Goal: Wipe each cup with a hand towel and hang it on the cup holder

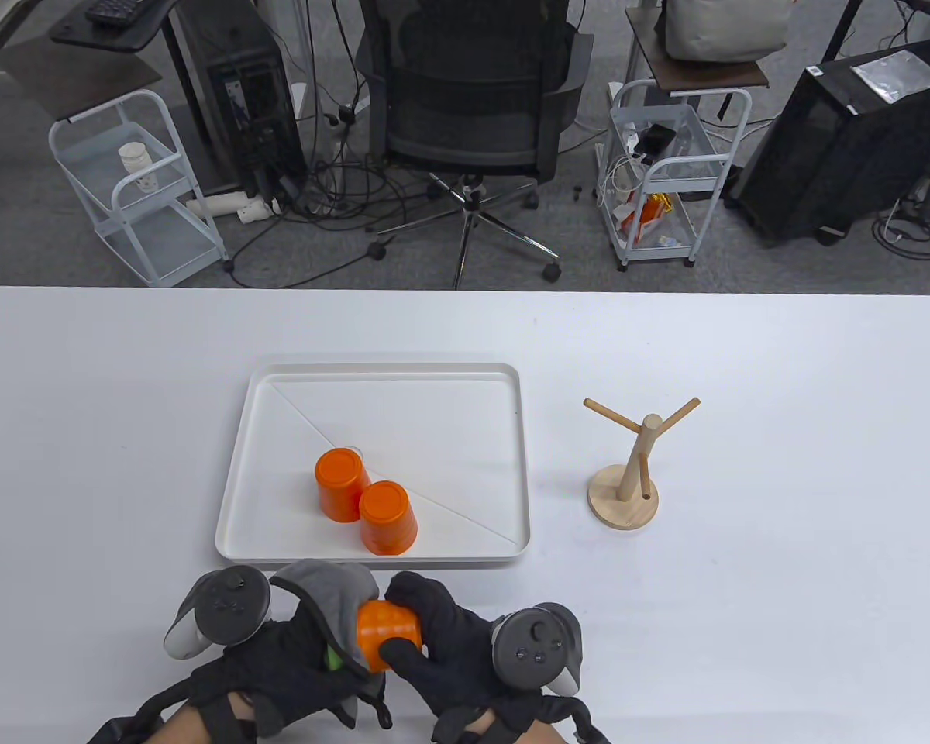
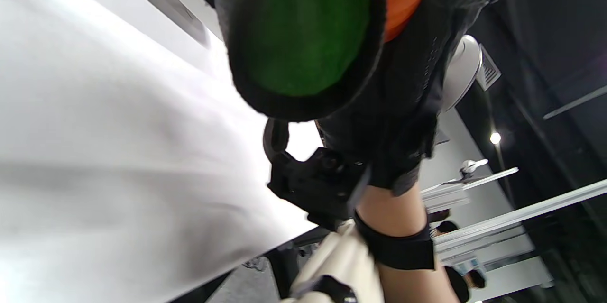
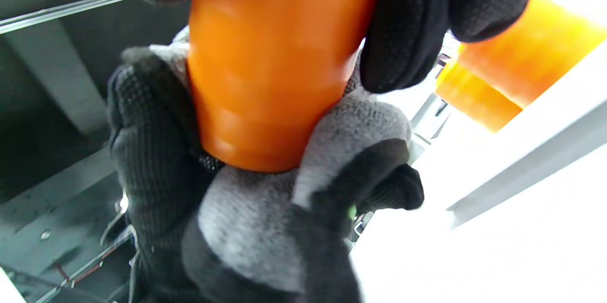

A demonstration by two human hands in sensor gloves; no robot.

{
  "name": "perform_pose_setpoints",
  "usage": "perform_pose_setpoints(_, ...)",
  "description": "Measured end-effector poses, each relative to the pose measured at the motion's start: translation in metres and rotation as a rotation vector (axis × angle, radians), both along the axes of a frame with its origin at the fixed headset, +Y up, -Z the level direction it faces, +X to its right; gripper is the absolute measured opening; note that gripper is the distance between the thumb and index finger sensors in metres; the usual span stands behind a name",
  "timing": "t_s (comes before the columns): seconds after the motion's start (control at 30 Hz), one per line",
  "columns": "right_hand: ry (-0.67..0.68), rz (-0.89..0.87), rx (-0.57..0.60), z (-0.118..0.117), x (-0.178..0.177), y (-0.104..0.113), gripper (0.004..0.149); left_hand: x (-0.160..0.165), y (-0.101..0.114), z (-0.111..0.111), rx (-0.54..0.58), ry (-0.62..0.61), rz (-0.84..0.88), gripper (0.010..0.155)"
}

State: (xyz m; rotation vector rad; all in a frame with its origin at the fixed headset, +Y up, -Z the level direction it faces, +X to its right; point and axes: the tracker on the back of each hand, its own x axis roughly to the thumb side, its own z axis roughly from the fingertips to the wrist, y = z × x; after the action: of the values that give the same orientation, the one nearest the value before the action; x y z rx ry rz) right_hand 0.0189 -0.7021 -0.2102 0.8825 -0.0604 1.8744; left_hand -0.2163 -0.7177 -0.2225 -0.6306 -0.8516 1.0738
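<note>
Both hands are at the table edge, just short of the tray's (image 1: 236,465) near rim. The right hand (image 1: 442,643) wraps its fingers round the side of an orange cup (image 1: 387,634), held on its side above the table. The left hand (image 1: 294,659) clutches a grey towel (image 1: 333,593) bunched over the cup's other end, towel touching cup. In the right wrist view the cloth cups the end of the cup, with a gloved finger pressing it on. A green patch shows on the towel in the left wrist view.

Two more cups (image 1: 341,484) stand upside down inside the tray, near its front rim, touching each other. The holder (image 1: 626,473) stands to the right of the tray, well apart from it: wooden, round base, three bare pegs. Nothing hung yet.

Judgement: the cup looks like stiff moulded plastic with shallow ridges on the wall. Light, hard to break, but probably slick if damp. Best taken round the middle of the wall, as the right hand has it, so the towel can work the end and rim. The towel is soft and folds to any shape. I see no handle, so hanging likely means mouth over a peg.
</note>
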Motion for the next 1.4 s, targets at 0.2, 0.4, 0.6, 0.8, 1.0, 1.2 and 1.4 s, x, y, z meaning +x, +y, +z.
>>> perform_pose_setpoints(0.2,0.003,0.012,0.001,0.001,-0.001,0.0,0.075,0.0,0.0,0.0,0.004,-0.019,0.006,0.093)
perform_pose_setpoints(0.4,-0.014,-0.034,-0.163,-0.005,0.001,-0.008,0.076,0.002,0.008,0.005,0.152,-0.001,-0.113,0.094)
perform_pose_setpoints(0.6,-0.02,-0.079,-0.356,-0.011,0.004,-0.019,0.077,0.007,0.01,0.011,0.251,-0.001,-0.208,0.094)
perform_pose_setpoints(0.8,-0.027,-0.109,-0.528,-0.013,0.006,-0.029,0.078,0.011,0.013,0.016,0.346,-0.009,-0.283,0.095)
perform_pose_setpoints(1.0,-0.027,-0.12,-0.591,-0.013,0.006,-0.032,0.079,0.012,0.014,0.018,0.387,-0.012,-0.312,0.095)
perform_pose_setpoints(1.2,-0.018,-0.102,-0.473,-0.011,0.004,-0.027,0.078,0.01,0.014,0.016,0.36,0.009,-0.29,0.094)
perform_pose_setpoints(1.4,-0.002,-0.035,-0.225,-0.005,-0.001,-0.015,0.075,0.003,0.008,0.007,0.225,0.022,-0.19,0.093)
